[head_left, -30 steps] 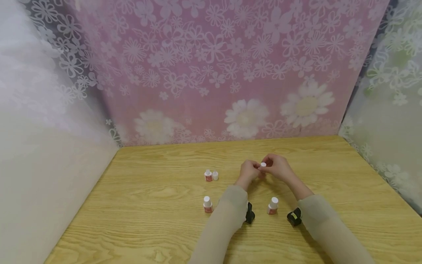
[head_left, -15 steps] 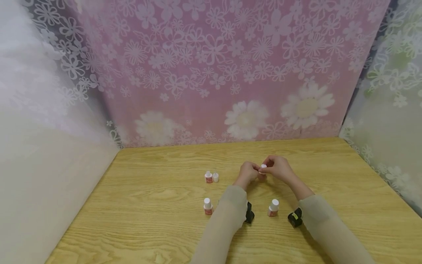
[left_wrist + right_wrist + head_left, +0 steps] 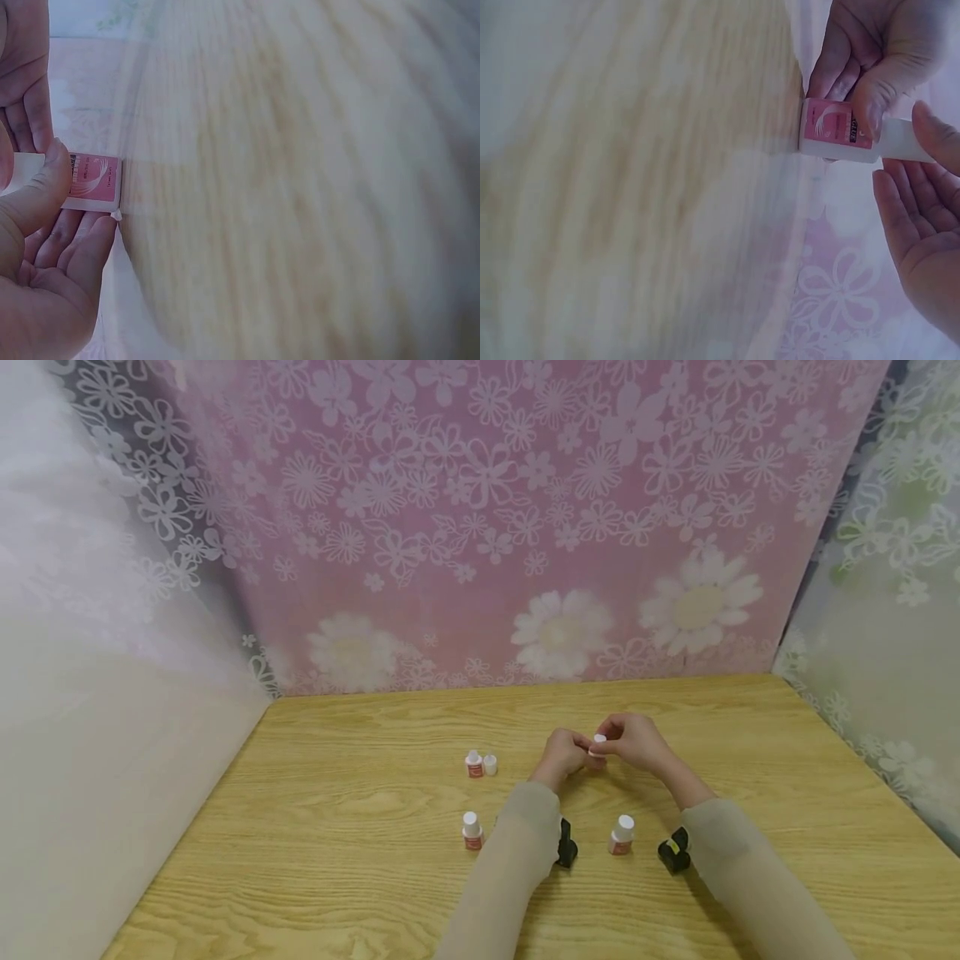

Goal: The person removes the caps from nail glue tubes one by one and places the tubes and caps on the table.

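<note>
My left hand [image 3: 564, 755] grips a small white glue bottle [image 3: 831, 129] by its body, the thumb lying on the pink label. Its base meets the wooden tabletop in both wrist views. At the top, the fingers of my right hand [image 3: 636, 745] pinch the tall white cap [image 3: 907, 140]. The cap sits on the bottle's neck; whether it is tight I cannot tell. Part of the label is covered by the left thumb in the left wrist view.
Left of the hands, an uncapped glue bottle [image 3: 474, 767] stands beside a loose white cap [image 3: 491, 766]. Nearer are two capped bottles, one [image 3: 472, 833] by the left sleeve and another [image 3: 621, 836] between the forearms. Floral cloth [image 3: 480, 568] hangs behind the table.
Both hands stay together at the same bottle. The right wrist has shifted very slightly to the right; the other bottles stand where they were.
</note>
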Tool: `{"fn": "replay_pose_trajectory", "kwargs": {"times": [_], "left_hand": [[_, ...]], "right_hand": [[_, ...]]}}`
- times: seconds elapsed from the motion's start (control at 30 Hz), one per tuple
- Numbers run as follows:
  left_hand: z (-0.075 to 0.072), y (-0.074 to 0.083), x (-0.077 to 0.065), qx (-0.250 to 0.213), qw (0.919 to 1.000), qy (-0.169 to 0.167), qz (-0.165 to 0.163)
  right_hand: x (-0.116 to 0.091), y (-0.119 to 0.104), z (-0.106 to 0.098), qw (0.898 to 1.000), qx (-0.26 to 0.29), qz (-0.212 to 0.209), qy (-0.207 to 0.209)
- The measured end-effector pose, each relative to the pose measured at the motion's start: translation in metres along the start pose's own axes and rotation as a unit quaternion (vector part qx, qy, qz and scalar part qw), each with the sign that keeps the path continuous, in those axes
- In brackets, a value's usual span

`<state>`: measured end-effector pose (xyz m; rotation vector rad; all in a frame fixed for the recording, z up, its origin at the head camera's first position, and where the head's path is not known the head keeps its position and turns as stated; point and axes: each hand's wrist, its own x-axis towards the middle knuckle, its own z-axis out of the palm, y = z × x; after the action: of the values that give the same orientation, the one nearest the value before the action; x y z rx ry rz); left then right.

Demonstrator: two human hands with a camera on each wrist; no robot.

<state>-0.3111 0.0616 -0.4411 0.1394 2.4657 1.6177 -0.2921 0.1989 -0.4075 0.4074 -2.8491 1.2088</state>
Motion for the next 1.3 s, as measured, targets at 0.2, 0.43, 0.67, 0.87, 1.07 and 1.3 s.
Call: {"fn": "replay_pose_trajectory", "kwargs": {"times": [0.2,0.43,0.67,0.87,1.07,1.3], "left_hand": [[-0.002,0.002,-0.004,-0.007,0.9999,-0.005,-0.006],[-0.003,0.002,-0.006,-0.007,0.9998,-0.011,-0.015],[-0.004,0.000,-0.005,-0.011,0.9997,-0.015,-0.018],[-0.002,0.001,-0.007,-0.010,0.9997,-0.016,-0.016],[-0.002,0.006,-0.008,-0.002,0.9995,-0.012,-0.029],[-0.003,0.009,-0.009,0.010,0.9997,-0.016,-0.017]], "right_hand": [[0.001,0.000,0.000,1.000,0.001,-0.012,-0.008],[0.003,0.002,0.000,0.999,0.007,-0.032,-0.023],[0.005,0.006,0.000,0.998,0.022,-0.046,-0.039],[0.008,0.013,-0.002,0.996,0.050,-0.050,-0.062],[0.012,0.017,-0.004,0.991,0.078,-0.063,-0.087],[0.014,0.021,-0.008,0.983,0.119,-0.082,-0.115]]}}
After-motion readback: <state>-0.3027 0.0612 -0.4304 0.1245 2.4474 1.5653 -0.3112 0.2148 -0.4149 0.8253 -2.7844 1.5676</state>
